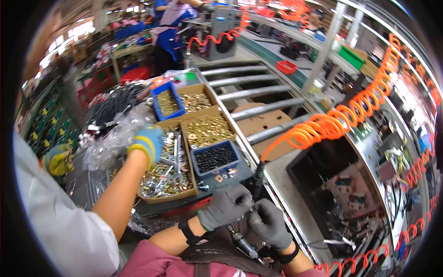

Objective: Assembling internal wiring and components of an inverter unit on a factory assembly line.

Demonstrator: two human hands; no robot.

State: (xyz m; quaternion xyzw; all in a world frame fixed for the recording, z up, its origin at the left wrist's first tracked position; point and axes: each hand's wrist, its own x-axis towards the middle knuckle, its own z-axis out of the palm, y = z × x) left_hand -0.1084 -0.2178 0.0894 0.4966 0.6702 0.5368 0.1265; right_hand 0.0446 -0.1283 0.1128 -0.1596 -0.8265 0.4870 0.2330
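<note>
My left hand (227, 206), in a grey glove, is closed in a pinch. Close beside it, my right hand (272, 225) in a matching glove also has its fingers curled in. Their fingertips nearly meet; whatever small thing they hold is hidden. Below and between them lies a slim dark and silver tool (244, 244), perhaps a power screwdriver, which neither hand visibly grips. Ahead of my left hand stand a blue bin of black screws (214, 159) and a cardboard box of mixed metal fasteners (167, 196) with wrenches (178, 154) on top. A few small copper-coloured plates (218, 177) lie near the bin.
At my left, a co-worker's blue-and-yellow gloved hand (148, 144) reaches over the fastener box. Brass-coloured parts (207, 128) fill another carton, near a small blue bin (167, 100). A roller conveyor (258, 109) runs to the right, under an orange coiled hose (341, 121). A large black panel housing (318, 184) sits there.
</note>
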